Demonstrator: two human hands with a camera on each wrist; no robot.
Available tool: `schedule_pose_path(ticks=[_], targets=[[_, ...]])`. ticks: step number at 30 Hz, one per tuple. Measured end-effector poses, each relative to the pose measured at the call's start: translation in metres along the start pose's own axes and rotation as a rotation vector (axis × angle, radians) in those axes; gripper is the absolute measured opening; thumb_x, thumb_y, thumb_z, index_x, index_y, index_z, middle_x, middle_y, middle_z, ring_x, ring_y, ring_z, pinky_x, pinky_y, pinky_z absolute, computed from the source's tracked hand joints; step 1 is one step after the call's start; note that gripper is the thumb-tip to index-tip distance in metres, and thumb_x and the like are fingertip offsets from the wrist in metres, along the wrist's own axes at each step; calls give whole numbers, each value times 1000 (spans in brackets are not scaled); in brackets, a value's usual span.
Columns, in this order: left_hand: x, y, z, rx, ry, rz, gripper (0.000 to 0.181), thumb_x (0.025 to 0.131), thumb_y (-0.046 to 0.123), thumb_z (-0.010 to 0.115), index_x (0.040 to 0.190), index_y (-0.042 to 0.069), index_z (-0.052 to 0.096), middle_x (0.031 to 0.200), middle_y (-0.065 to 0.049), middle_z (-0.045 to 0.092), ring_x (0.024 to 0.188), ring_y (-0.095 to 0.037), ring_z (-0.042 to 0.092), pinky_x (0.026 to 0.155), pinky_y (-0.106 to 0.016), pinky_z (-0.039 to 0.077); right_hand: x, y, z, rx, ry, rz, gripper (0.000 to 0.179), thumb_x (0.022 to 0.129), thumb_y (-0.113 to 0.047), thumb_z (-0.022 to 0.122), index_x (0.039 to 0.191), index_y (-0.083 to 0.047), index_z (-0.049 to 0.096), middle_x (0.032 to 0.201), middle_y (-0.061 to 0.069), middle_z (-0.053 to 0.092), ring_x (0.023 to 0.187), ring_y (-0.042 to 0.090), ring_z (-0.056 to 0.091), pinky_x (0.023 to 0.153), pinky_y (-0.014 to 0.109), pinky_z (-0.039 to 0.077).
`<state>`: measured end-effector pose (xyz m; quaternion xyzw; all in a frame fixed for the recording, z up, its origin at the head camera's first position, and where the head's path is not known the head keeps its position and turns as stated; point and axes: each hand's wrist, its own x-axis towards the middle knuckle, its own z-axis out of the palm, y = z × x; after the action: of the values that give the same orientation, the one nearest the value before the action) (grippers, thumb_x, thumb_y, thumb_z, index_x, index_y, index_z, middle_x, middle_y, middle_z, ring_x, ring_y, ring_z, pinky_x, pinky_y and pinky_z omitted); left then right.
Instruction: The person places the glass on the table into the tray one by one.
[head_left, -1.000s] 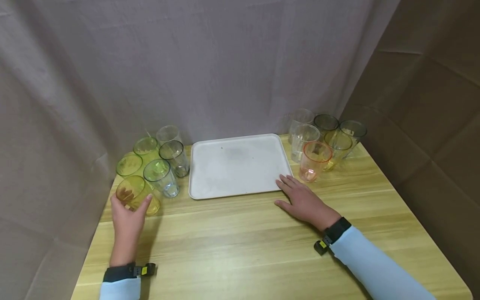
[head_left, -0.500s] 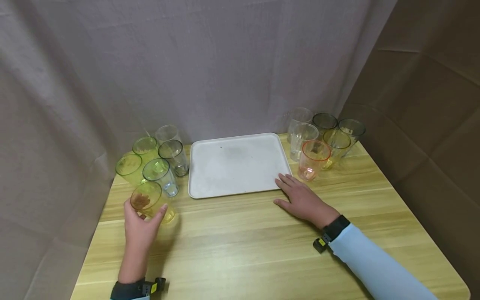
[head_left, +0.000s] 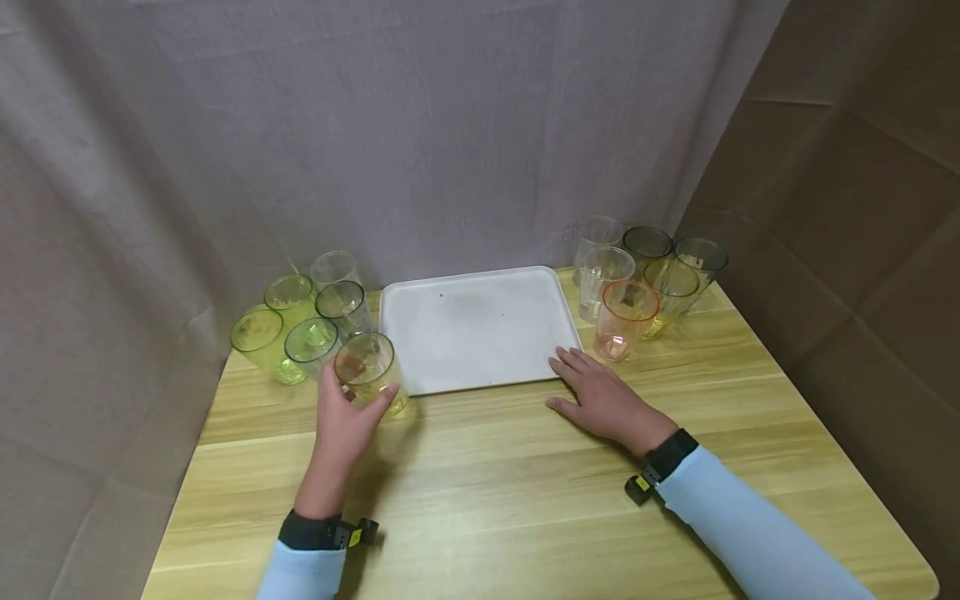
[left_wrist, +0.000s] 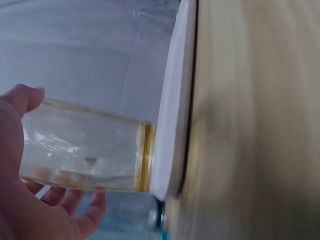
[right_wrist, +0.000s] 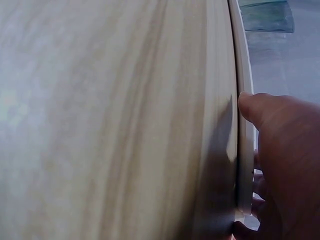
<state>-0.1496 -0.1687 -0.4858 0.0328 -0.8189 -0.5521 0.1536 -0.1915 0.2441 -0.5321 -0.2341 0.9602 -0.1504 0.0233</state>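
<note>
Yellow cup (head_left: 381, 373): head view, held in the curled fingers of the left hand (head_left: 343, 425), at the near left corner of the white tray (head_left: 480, 321); apparently being carried over, so the raised rim calls for clearance.
Blue-rimmed cup (head_left: 309, 343): close beside that hand, a likely snag.
Right hand (head_left: 603, 400): fingers spread at the near right corner.
Left wrist: cup tilted or upright, unclear.
Right wrist: thumb beside the tray edge.

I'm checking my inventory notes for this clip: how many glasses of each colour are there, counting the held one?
Yellow glasses: 2
Green glasses: 2
Clear glasses: 3
Grey or bluish glasses: 4
Red-rimmed glass: 1
Total: 12
</note>
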Motion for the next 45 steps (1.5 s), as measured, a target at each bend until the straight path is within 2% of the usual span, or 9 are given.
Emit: schedule_pose_path(ticks=[4,10,17,23,27,35,39,45], targets=[[20,7,21,-3,-24,-8,91,83,29,87,153,3,36,145,-16,46,134,-30,44,111,-54,43,0,0,0,1,-2,4,78,102,-54,59,162,-8,40,169,13,27,154,35,21,121,58,29],[53,11,49,-3,-14,-21,91,84,29,85,155,3,34,147,-17,42,139,-29,42,115,-48,42,0,1,0,-1,-1,4,78,102,-54,59,161,-7,40,169,14,28,153,36,22,121,59,29],[95,9,79,-3,31,45,92,84,26,85,155,2,33,150,-17,42,141,-24,38,122,-40,30,0,2,0,4,6,3,77,102,-53,60,161,-7,41,169,15,28,153,37,22,122,57,28],[128,5,98,4,67,2,91,86,29,83,155,0,31,152,-19,39,143,-26,35,123,-37,27,-1,3,1,4,23,-7,77,101,-52,61,160,-5,42,168,16,30,152,38,24,121,58,29],[147,6,104,-5,88,2,92,88,30,82,155,-1,28,153,-20,38,144,-26,34,123,-35,27,0,4,3,-3,27,-11,78,101,-53,61,160,-6,42,168,16,30,152,38,24,121,59,29],[184,8,107,-14,137,-4,94,88,28,81,157,-3,25,155,-21,33,145,-26,32,123,-29,25,-1,4,2,-11,29,-9,78,101,-53,61,160,-6,42,168,15,30,152,38,24,121,59,29],[194,3,108,18,165,-50,94,88,30,82,157,-1,26,155,-21,34,145,-27,32,124,-29,25,-2,3,2,-12,26,-10,77,101,-53,61,160,-6,42,168,15,31,152,38,24,121,59,29],[201,-3,106,26,156,-115,98,89,33,81,160,1,23,158,-20,31,147,-27,30,125,-32,25,-1,3,4,-12,27,-25,77,101,-53,60,160,-8,43,168,14,31,152,36,24,122,57,28]])
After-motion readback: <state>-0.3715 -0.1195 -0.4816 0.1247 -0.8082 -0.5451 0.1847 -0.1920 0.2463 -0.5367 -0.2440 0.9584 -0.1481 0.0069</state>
